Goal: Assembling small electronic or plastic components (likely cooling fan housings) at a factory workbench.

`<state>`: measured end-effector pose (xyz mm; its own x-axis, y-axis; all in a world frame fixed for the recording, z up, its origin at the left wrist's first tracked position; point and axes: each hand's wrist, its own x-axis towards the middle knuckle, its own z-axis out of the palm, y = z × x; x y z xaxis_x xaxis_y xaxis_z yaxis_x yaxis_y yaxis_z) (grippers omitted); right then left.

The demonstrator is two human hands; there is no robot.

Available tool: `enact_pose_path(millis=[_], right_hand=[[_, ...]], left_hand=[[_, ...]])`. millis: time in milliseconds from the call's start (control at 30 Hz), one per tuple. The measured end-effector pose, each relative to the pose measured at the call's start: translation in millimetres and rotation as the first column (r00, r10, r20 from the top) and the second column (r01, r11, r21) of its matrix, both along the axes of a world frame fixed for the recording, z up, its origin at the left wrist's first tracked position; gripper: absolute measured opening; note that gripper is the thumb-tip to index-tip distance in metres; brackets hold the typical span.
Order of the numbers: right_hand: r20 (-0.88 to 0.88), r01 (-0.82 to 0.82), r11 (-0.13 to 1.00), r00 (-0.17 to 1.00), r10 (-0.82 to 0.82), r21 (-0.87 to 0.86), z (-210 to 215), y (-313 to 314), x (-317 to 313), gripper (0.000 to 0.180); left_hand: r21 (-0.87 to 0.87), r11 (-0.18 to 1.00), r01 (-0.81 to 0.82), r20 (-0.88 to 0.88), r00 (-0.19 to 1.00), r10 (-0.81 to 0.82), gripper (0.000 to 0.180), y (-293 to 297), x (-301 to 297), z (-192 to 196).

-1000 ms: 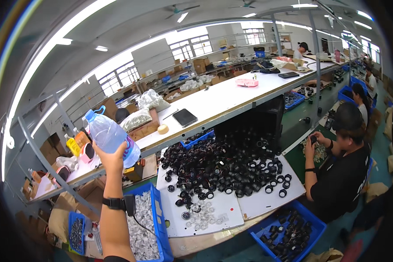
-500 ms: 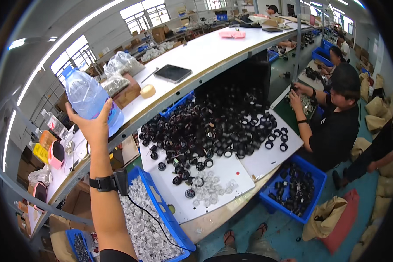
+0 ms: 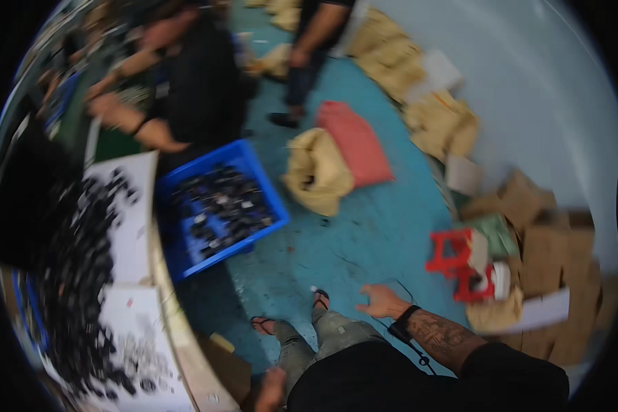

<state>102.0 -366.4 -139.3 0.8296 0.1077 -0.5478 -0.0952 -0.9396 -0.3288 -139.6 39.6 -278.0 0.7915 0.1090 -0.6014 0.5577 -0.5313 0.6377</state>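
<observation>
My right hand (image 3: 382, 302) hangs over the blue floor to the right of my legs, its fingers apart and nothing in it. A dark band with a cable is on that wrist. My left hand (image 3: 272, 388) is low in the picture beside my left leg, close to the table edge. It is smeared by motion, so its fingers cannot be made out. The blue crate (image 3: 271, 223) of small black parts stands on the floor ahead of my feet. On the table to my left lie many black ring-like parts (image 3: 75, 261) and a small group of clear plastic pieces (image 3: 143, 357).
A tan sack (image 3: 317, 175) leans against a red sack (image 3: 356, 147) beyond the crate. Red plastic stools (image 3: 453, 250) and cardboard boxes (image 3: 549, 257) stand at the right. A co-worker in black (image 3: 202, 75) works at the far left; another person (image 3: 316, 48) stands behind.
My view has swung to the right and down. The water bottle that my left hand held is out of view. My left hand has come down beside my leg, and my right hand now shows.
</observation>
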Motion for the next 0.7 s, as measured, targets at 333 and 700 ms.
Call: enact_pose_path(millis=[333,700], right_hand=[[-0.433,0.642,0.766,0.685,-0.586,-0.022,-73,-176,-232,0.042],[-0.140,0.896,0.370,0.411,-0.901,0.247,-136,-315,-251,0.038]], left_hand=[[0.050,0.936,0.350,-0.479,0.830,-0.285,0.058,-149,17,20],[-0.083,0.471,0.878,-0.389,0.407,-0.827,0.058,-412,175,29]])
